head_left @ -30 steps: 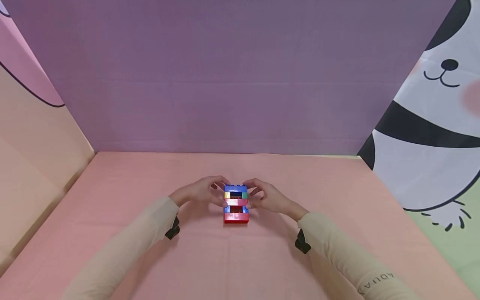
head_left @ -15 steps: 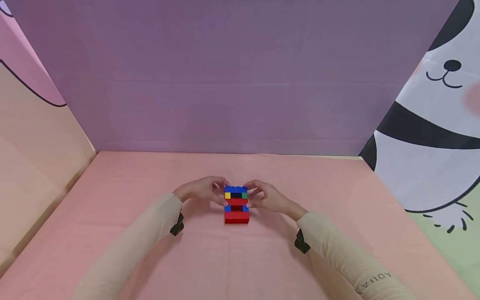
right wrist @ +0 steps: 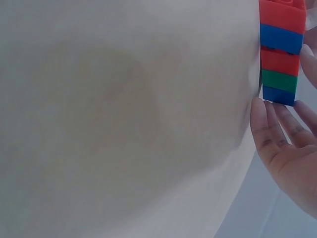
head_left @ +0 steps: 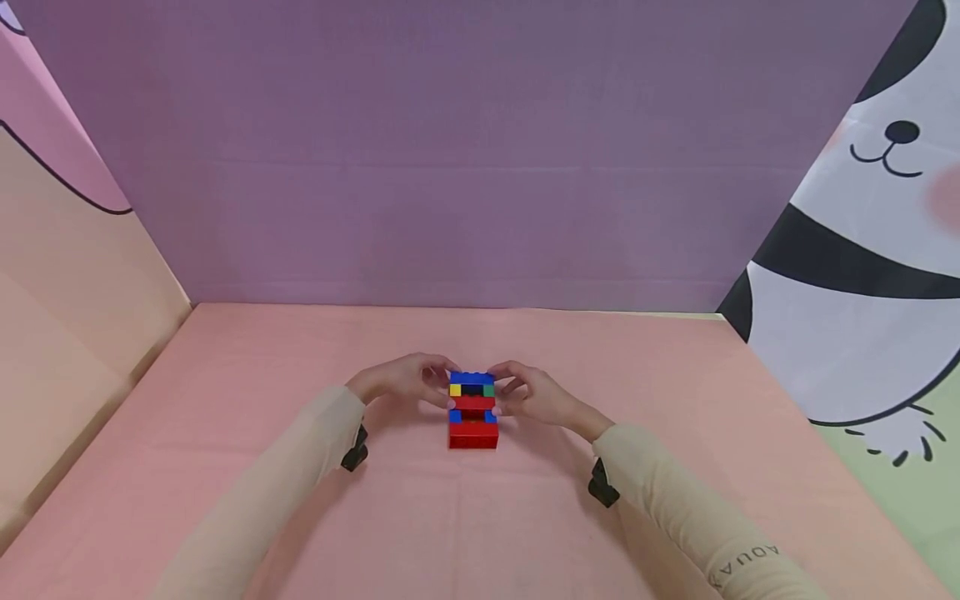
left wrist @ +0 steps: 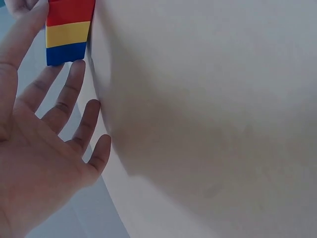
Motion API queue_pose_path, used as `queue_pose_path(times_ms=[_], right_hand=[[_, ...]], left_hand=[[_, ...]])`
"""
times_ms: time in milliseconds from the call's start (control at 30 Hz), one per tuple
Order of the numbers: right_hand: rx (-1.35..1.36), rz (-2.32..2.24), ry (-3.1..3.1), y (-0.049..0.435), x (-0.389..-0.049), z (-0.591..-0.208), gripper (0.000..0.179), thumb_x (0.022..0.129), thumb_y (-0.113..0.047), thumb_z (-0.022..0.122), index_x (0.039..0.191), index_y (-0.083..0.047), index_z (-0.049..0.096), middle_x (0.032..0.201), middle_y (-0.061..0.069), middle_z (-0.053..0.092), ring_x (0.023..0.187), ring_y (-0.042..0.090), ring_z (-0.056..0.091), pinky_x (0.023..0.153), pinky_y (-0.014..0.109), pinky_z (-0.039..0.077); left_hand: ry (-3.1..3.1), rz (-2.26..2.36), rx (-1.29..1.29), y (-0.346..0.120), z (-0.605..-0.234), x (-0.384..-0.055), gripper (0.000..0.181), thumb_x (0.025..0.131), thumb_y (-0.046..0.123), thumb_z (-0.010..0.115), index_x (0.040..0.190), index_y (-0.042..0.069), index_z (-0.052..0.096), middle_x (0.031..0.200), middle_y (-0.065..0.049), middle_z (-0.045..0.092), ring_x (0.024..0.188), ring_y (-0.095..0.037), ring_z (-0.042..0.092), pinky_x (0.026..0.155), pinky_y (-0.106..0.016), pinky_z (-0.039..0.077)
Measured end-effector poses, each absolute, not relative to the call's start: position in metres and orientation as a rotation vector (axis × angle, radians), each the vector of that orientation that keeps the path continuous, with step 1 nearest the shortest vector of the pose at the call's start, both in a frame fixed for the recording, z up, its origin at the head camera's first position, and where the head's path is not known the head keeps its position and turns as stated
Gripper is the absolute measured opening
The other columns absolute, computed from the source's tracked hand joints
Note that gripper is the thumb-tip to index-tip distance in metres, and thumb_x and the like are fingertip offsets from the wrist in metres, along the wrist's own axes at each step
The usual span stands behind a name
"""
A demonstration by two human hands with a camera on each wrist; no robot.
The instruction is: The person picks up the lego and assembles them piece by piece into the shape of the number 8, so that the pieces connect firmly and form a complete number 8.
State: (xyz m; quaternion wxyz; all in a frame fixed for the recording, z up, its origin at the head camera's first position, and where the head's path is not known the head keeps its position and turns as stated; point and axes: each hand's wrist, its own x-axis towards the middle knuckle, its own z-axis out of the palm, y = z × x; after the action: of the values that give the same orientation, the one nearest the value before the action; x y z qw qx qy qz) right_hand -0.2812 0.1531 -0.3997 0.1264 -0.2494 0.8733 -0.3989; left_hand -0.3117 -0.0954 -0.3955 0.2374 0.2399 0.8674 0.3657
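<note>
A stack of toy building bricks (head_left: 472, 436) is at the middle of the table. From near to far, its layers are red, a blue pair with a gap, red, a yellow and a green brick with a gap, then blue with studs at the far end. My left hand (head_left: 405, 377) holds its left side, thumb by the middle red layer. In the left wrist view, fingertips (left wrist: 78, 67) touch the blue end brick (left wrist: 67, 53). My right hand (head_left: 542, 396) holds the other side, its fingers at the blue end in the right wrist view. Whether the stack is lifted, I cannot tell.
A pink cloth covers the table (head_left: 450, 533). Behind it rises a purple backdrop (head_left: 465, 167). A cartoon panda panel (head_left: 862, 333) stands at the right, and a beige panel (head_left: 67, 333) at the left. Black wrist devices (head_left: 356, 450) hang below both sleeves.
My left wrist and forearm have shifted slightly right. Glare on the bricks has faded since the first frame. Both hands keep their hold, and the stack stays in nearly the same place.
</note>
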Motion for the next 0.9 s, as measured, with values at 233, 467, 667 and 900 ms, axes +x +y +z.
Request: queue_pose_path(times_ms=[233,467,667,900], right_hand=[[-0.742,-1.158,2.513,0.154,-0.281,-0.400,0.054,0.081,-0.012,0.067,0.129,-0.006,0.044,0.128,0.016,0.051,0.111,0.034,0.052,0.090,0.044,0.047],[-0.758,-1.126,2.513,0.155,-0.281,-0.400,0.053,0.082,-0.012,0.066,0.130,-0.007,0.044,0.129,0.015,0.051,0.111,0.033,0.053,0.090,0.044,0.047],[-0.743,-1.127,2.507,0.155,-0.280,-0.398,0.053,0.082,-0.011,0.065,0.130,-0.006,0.044,0.128,0.016,0.051,0.111,0.034,0.053,0.089,0.044,0.048],[-0.735,-1.124,2.500,0.154,-0.280,-0.399,0.053,0.082,-0.011,0.065,0.131,-0.008,0.044,0.128,0.016,0.051,0.112,0.033,0.053,0.089,0.043,0.048]], left_hand=[[2.383,0.997,0.657,-0.097,-0.397,-0.308,0.057,0.076,0.031,0.073,0.126,0.018,0.049,0.115,-0.004,0.054,0.105,-0.018,0.048,0.092,-0.038,0.044],[2.437,0.909,0.626,-0.096,-0.398,-0.300,0.072,0.069,0.040,0.077,0.131,0.023,0.044,0.126,-0.002,0.050,0.118,-0.020,0.042,0.100,-0.048,0.036],[2.553,0.711,0.656,-0.094,-0.398,-0.289,0.091,0.060,0.051,0.078,0.137,0.027,0.035,0.136,0.001,0.041,0.128,-0.024,0.029,0.105,-0.056,0.022],[2.590,0.671,0.685,-0.093,-0.399,-0.280,0.101,0.058,0.052,0.079,0.141,0.025,0.027,0.141,-0.001,0.034,0.131,-0.027,0.025,0.106,-0.058,0.018]])
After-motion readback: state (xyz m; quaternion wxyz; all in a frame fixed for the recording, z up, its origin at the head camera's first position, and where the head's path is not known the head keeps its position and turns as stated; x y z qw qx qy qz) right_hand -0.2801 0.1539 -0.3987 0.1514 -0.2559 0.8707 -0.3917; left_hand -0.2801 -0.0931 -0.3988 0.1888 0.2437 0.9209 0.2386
